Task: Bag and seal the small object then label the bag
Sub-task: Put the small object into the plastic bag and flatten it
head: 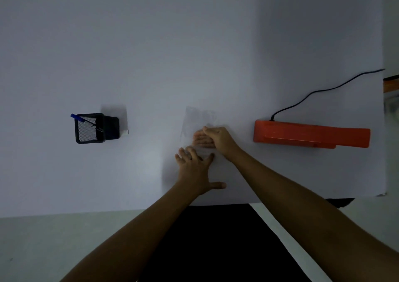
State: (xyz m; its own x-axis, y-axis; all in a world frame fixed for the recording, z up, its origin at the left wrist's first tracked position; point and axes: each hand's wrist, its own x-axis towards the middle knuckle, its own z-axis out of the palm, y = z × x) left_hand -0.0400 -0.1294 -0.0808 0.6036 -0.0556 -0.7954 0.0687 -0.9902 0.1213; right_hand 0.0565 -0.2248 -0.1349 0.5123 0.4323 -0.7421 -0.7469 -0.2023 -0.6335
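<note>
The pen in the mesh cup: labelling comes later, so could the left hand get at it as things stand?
Probably yes. The pen sticks out of the open cup, and bare table lies between it and the left hand, which now presses the bag.

Dim, bluish light. White bench fills most of the view. Pale greenish floor shows below the bench's near edge; an orange-brown strip, unclear, sits past its right edge.
</note>
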